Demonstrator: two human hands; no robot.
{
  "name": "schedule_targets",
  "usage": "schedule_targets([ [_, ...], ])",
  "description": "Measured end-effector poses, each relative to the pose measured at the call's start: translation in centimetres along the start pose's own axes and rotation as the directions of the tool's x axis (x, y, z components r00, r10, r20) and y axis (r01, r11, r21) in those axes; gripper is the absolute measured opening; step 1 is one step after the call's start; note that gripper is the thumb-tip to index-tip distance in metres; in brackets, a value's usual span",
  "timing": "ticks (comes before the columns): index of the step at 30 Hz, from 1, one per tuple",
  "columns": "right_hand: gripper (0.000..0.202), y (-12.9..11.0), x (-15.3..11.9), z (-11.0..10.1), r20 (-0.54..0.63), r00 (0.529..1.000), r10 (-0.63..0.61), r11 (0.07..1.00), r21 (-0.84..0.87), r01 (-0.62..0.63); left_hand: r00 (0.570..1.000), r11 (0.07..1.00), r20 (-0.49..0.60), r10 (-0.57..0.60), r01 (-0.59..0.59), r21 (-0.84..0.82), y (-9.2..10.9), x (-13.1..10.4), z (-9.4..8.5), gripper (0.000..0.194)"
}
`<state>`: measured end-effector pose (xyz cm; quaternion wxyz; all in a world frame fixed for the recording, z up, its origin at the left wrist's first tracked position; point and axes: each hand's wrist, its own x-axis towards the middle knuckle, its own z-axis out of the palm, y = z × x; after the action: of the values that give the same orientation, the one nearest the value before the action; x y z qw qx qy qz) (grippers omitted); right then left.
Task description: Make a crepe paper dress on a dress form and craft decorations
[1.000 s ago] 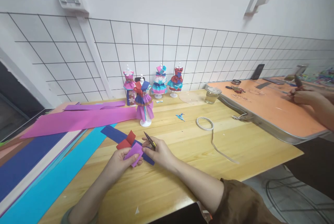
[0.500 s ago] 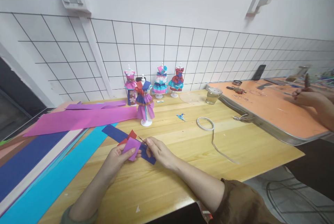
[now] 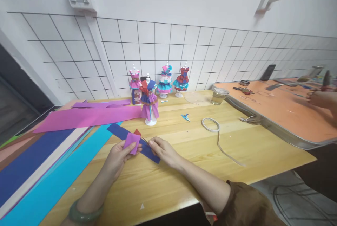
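Since a second ago, the right hand (image 3: 164, 152) has drawn clear of the purple square (image 3: 132, 144), its slim pointed tool (image 3: 144, 139) now lies much flatter, and more of the small red piece (image 3: 137, 133) is hidden behind the purple.

The left hand (image 3: 119, 155) is nearly closed, pinching the purple square between thumb and fingers just over a navy strip (image 3: 151, 153) on the wooden table (image 3: 168, 194). The right hand, apart from it, is curled with thumb and fingertips closed on the tool, which is mostly hidden; its exact kind cannot be told.

The tool's tip points toward the left hand, so a slip could nick the purple square or poke a fingertip. With the red piece tucked close behind, the tip could also catch the wrong layer. The purple looks soft, so a tight thumb could crease it, while a loose one could let it drop onto the navy strip. A reach too far forward could knock the nearest dressed mannequin (image 3: 149, 104); a sweep to the right could drag the narrow loose tail of the tape roll (image 3: 210, 131).
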<state>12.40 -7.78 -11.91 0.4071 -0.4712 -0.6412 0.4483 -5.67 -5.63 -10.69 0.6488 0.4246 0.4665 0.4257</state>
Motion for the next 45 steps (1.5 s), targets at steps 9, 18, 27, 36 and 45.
schedule_targets([
  [9, 0.04, -0.2, -0.2, 0.0, 0.044, 0.998, 0.038, 0.999, 0.012, -0.039, 0.996, 0.997, 0.038, 0.075, -0.075, 0.002, -0.9, 0.4, -0.3, 0.037],
  [18, 0.041, 0.3, -0.2, 0.0, 0.063, 0.995, 0.08, 0.997, -0.01, -0.079, 0.992, 0.994, 0.077, 0.096, -0.099, 0.045, -1.1, 0.5, -0.3, 0.036],
  [27, 0.042, 0.1, -0.3, 0.0, 0.098, 0.994, 0.048, 0.999, -0.007, -0.047, 0.966, 0.986, 0.242, 0.088, -0.119, 0.117, -1.0, -0.1, 0.0, 0.032],
  [36, 0.042, 0.1, -0.3, 0.0, 0.104, 0.994, 0.027, 1.0, 0.009, -0.028, 0.962, 0.988, 0.261, 0.084, -0.114, 0.102, -1.0, -0.1, 0.0, 0.032],
  [45, 0.043, 0.0, -0.3, 0.0, 0.085, 0.996, 0.04, 0.999, -0.02, -0.039, 0.96, 0.987, 0.264, 0.09, -0.121, 0.104, -1.0, -0.2, 0.0, 0.031],
])
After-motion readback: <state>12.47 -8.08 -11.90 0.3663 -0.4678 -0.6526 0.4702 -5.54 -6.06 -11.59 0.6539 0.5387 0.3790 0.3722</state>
